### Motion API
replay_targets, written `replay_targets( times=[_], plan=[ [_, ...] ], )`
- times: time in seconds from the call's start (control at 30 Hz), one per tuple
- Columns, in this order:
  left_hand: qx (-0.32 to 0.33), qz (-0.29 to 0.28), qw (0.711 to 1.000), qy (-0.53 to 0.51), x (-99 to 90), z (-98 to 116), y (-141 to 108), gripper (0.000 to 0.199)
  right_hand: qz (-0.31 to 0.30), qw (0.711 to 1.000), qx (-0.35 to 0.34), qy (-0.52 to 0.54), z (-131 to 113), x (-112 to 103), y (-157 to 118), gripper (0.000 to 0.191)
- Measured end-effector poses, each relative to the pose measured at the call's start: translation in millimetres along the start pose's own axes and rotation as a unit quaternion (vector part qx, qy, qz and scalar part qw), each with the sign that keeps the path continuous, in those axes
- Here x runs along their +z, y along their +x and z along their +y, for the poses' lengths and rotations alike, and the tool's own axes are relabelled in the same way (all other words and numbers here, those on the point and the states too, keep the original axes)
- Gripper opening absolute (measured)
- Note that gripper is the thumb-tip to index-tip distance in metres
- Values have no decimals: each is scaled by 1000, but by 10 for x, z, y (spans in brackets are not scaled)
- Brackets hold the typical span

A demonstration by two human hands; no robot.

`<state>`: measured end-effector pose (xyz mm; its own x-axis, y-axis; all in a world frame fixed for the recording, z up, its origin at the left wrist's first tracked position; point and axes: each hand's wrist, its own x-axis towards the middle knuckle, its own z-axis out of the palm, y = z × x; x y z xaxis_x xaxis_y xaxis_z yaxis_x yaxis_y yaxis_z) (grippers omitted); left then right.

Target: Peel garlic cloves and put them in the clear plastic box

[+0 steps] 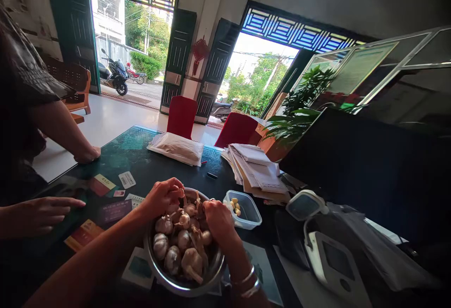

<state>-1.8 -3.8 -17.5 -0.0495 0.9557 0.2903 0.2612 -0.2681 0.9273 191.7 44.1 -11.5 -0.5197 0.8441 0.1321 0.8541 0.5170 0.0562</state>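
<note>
A metal bowl (pixel 176 291) full of whole garlic bulbs (pixel 173 260) with dry stems stands on the dark tabletop in front of me. At its far left rim, my left hand (pixel 165 199) is closed with bent fingers over the garlic. My right hand (pixel 219 219), a bracelet on its wrist, is closed at the far right rim, its fingertips pinched together near a garlic stem. What either hand grips is hidden by the fingers. Right of the bowl sits a clear plastic container (pixel 251 209) holding several peeled garlic cloves (pixel 235 206).
Cards (pixel 114 210) lie left of the bowl. Another person's hands rest at the left, one pointing (pixel 45 215), one on the table edge (pixel 88 154). Farther back are a wrapped package (pixel 176 148) and a paper stack (pixel 259 169). A blood pressure monitor (pixel 334 265) and a dark screen (pixel 355 171) stand right.
</note>
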Motion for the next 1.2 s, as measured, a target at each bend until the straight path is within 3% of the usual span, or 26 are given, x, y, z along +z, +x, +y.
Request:
replay_targets(
  times=[0.37, 0.6, 0.77, 1.07, 1.2],
  plan=[
    [-7, -25, 1000, 11, 26, -19, 3, 15, 1, 1000, -15, 12, -81, -71, -35, 23],
    [-10, -27, 1000, 11, 45, -8, -7, 13, -66, 997, -32, 9, -105, -59, -22, 32],
    [0, -34, 999, 7, 55, -19, 4, 16, -69, 997, -37, 9, -77, -73, -27, 28],
    [-5, -48, 999, -19, 51, -66, -4, 11, 6, 992, -50, 117, -29, -146, -91, 25],
    [-7, -52, 998, -37, 76, -69, -1, 8, 94, 957, -107, 253, -113, -152, -131, 21]
  ],
)
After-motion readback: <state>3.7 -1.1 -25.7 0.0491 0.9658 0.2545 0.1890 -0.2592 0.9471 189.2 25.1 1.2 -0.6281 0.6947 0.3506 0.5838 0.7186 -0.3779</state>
